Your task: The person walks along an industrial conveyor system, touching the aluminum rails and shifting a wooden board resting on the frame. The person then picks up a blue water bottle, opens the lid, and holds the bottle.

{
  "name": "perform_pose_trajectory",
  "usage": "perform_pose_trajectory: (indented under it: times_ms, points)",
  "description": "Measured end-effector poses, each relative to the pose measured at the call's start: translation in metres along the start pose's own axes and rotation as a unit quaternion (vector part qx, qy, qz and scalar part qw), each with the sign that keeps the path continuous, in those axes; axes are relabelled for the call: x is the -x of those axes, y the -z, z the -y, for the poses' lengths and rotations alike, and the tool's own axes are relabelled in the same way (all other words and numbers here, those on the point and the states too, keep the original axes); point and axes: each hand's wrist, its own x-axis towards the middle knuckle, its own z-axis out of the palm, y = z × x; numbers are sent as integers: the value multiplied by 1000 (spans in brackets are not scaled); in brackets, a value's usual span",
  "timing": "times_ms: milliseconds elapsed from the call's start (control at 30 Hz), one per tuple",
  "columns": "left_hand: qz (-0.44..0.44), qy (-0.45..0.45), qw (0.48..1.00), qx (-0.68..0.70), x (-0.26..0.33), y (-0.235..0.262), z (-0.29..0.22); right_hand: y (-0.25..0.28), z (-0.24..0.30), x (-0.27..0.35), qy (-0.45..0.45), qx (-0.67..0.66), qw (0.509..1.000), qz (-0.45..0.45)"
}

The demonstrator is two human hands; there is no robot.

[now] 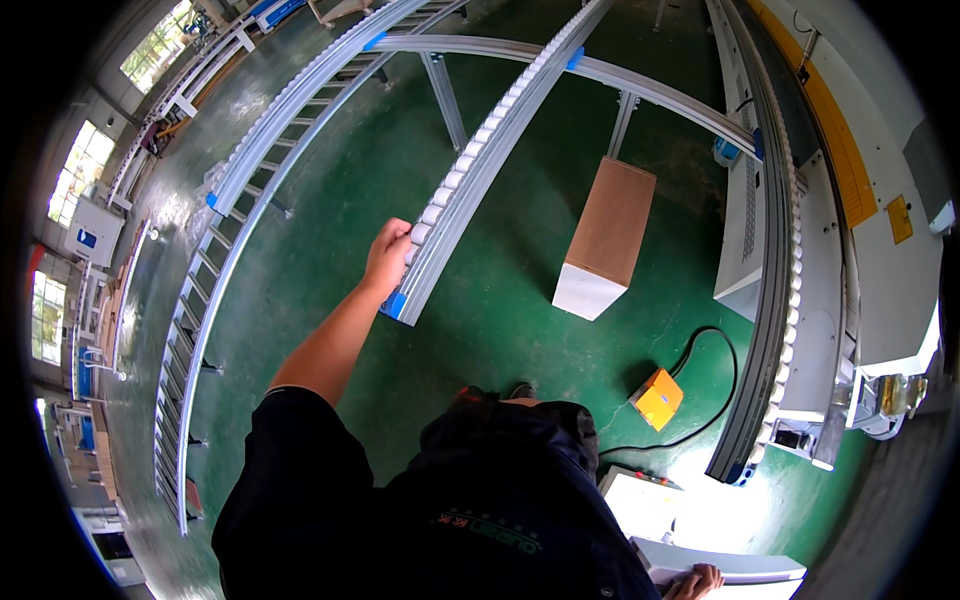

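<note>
My left arm reaches forward, and my left hand (388,258) is closed on the side of an aluminium roller rail (490,160). The rail carries a row of white rollers and has a blue end cap (393,304) just nearer than the hand. At the lower right edge, my right hand (698,582) has its fingers curled over the rim of a light grey panel (735,562). The picture's edge cuts off part of this hand.
Below the rails stands a long brown and white box (605,240). A yellow foot pedal (657,399) with a black cable (735,365) lies on the green floor. Another roller rail (775,250) runs along a machine (900,290) at right. A slatted conveyor frame (195,330) curves along the left.
</note>
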Motion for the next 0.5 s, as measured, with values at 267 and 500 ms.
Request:
perform_pose_trajectory:
  times_ms: [267,500]
  points:
    - [15,13,999,49,5,-6,-22,1,2,0,-78,3,997,15]
    - [-13,19,994,-106,3,-7,-27,-5,3,5,-101,-21,995,-13]
